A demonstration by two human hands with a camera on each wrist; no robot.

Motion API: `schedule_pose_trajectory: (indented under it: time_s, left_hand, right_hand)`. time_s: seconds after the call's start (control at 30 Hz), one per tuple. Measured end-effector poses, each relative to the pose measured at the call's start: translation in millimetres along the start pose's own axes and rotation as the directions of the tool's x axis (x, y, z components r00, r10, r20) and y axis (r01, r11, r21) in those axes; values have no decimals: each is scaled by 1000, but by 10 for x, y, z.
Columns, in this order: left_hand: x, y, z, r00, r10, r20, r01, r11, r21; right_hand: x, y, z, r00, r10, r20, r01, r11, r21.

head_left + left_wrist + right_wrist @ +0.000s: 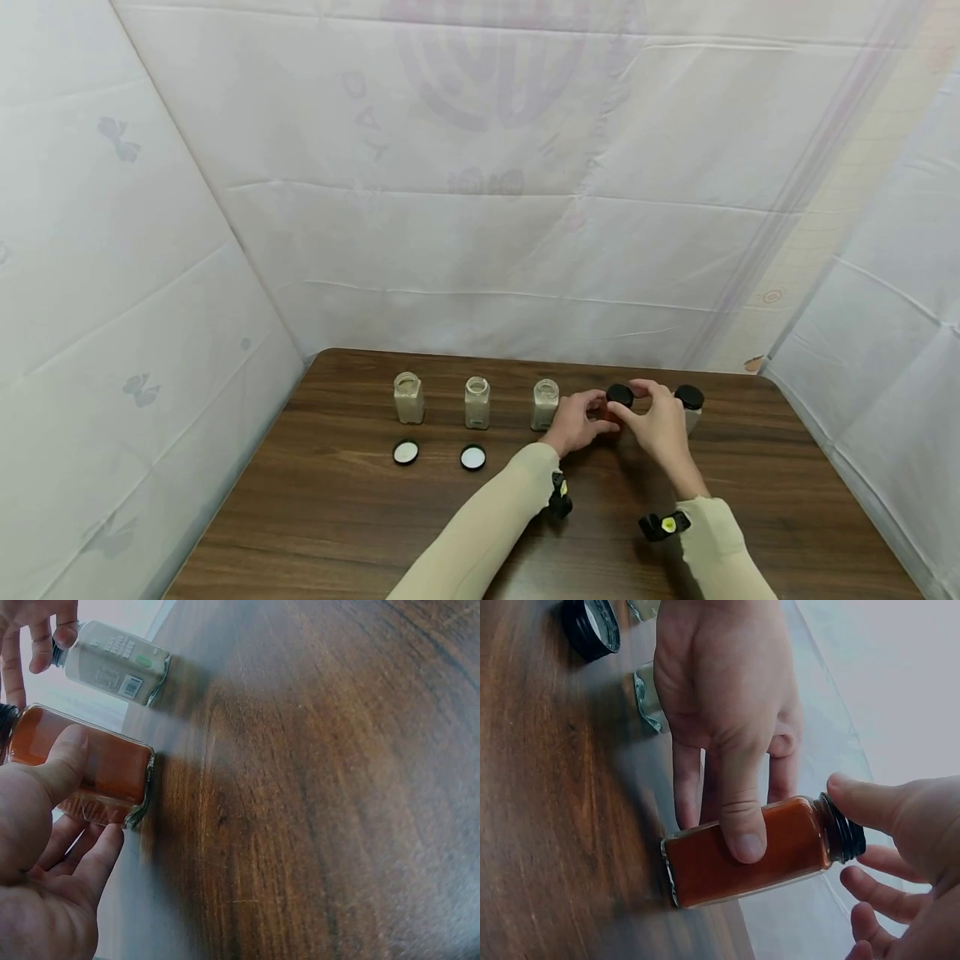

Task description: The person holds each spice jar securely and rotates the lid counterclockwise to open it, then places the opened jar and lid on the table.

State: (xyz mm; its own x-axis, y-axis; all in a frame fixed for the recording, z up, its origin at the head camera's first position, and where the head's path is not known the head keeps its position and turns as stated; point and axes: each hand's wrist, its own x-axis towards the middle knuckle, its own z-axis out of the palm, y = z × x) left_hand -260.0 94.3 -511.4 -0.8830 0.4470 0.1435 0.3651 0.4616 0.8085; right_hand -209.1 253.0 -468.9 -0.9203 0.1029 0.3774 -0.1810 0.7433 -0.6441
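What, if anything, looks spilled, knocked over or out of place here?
Nothing stands out. The three open jars stand upright in a row, with loose lids in front, and no spill shows. The left hand holds the orange-red jar, and the right hand is at its black cap.

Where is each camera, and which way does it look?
Head: on the head, forward and down at the table; left hand, right hand and sleeves show.
Left wrist: worn there, facing the red-filled jar; both hands show.
Right wrist: worn there, facing the same jar; both hands show.
Shared: both wrist views show the jar's black lid.
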Motion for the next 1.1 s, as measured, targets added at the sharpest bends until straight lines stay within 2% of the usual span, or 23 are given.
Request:
schedule_pose_trajectory:
  time_s: [0.3, 0.47, 0.8, 1.1]
  left_hand:
    - [4, -2, 7, 1000, 5, -4, -5, 1000, 0]
    - [8, 4, 6, 1000, 18, -13, -17, 1000, 13]
    - [-1, 9, 0, 1000, 24, -18, -23, 1000, 14]
    - [3, 16, -3, 1000, 3, -10, -3, 1000, 8]
  right_hand:
    - [-20, -22, 32, 999, 53, -10, -53, 999, 7]
    - [-19, -23, 24, 999, 34, -3, -34, 999, 9]
    - [14, -10, -32, 995, -41, 88, 43, 999, -11]
    - [40, -3, -48, 982, 5, 186, 0, 1000, -31]
